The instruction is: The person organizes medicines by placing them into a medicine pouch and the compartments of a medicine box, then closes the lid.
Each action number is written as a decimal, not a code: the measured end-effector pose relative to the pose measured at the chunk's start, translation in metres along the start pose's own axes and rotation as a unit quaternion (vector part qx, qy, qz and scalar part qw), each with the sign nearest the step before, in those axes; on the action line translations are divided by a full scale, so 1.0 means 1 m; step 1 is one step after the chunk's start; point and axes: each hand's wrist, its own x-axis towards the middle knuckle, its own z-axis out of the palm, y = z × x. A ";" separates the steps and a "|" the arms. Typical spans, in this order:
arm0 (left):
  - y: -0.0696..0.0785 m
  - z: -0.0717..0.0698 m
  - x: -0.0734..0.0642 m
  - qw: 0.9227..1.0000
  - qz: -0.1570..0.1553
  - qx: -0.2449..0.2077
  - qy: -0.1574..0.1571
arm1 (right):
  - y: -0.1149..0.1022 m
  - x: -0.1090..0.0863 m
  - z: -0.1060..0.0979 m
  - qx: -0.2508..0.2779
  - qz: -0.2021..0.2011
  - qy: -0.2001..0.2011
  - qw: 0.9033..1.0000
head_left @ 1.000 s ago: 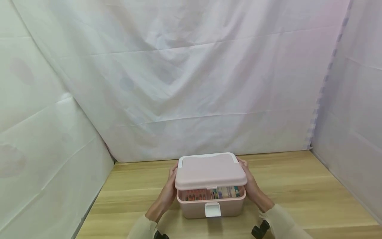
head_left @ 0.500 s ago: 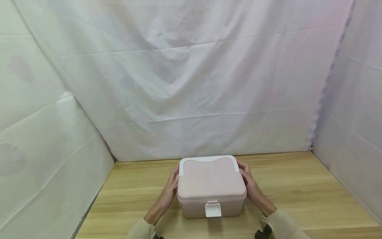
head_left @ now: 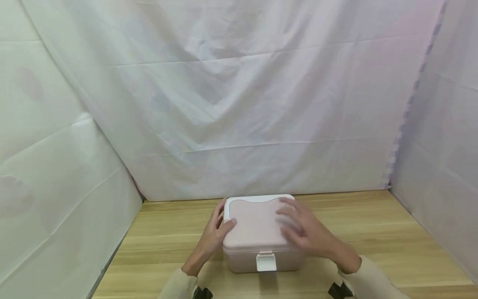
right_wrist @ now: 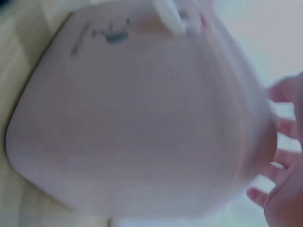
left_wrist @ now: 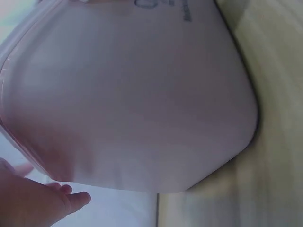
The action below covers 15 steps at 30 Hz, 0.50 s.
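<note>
A pale pink storage box [head_left: 257, 232] with a white-trimmed lid sits on the table, its lid down all round. The white latch [head_left: 266, 262] on its front juts outward. At the box's left edge is my left hand [head_left: 214, 232], thumb on the lid and fingers along the side. My right hand [head_left: 311, 230], blurred, hovers over the lid's right part with fingers spread; contact is unclear. Fingers [left_wrist: 75, 201] show past the box's corner in the left wrist view. In the right wrist view, spread fingers [right_wrist: 286, 127] lie beside the lid edge. The contents are hidden.
The wood-grain table [head_left: 168, 241] runs back to a hanging white cloth [head_left: 239, 104]. More white cloth closes off the left and right sides. Dark wrist devices [head_left: 340, 290] sit by both cream sleeves.
The box lid has come down from half-raised to closed, covering the contents. My right hand has left the box's right side and moved over the lid; my left thumb has moved onto the lid.
</note>
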 end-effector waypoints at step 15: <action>0.014 0.000 0.004 0.924 0.251 0.284 -0.056 | -0.041 -0.005 0.035 -0.283 -0.231 -0.125 0.922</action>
